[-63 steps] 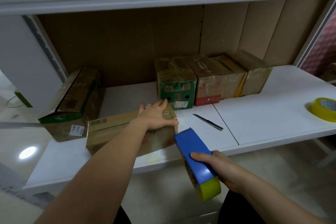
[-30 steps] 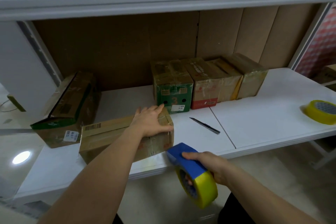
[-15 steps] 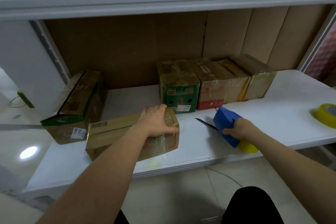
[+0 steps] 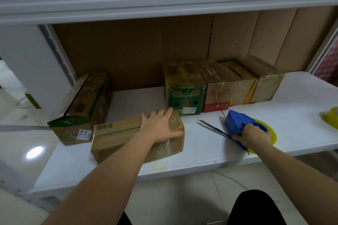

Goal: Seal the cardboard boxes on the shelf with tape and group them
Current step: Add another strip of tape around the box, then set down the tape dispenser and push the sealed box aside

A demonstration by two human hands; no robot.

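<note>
A long brown cardboard box (image 4: pixel 118 137) lies near the front of the white shelf (image 4: pixel 201 153). My left hand (image 4: pixel 161 126) rests flat on its right end, thumb hooked over the front edge. My right hand (image 4: pixel 253 136) grips a blue tape dispenser (image 4: pixel 237 122) with a yellow tape roll, set down on the shelf to the right of the box. Behind stand several taped boxes in a row, led by a green-fronted box (image 4: pixel 184 91). Another box (image 4: pixel 82 107) leans at the far left.
A utility knife (image 4: pixel 214 129) lies on the shelf between the brown box and the dispenser. A spare yellow tape roll (image 4: pixel 330 117) sits at the right edge. Cardboard sheets line the back wall. An upper shelf overhangs.
My right hand brought the tape dispenser up from below the shelf edge and set it down on the shelf beside the knife. My left hand has stayed on the box.
</note>
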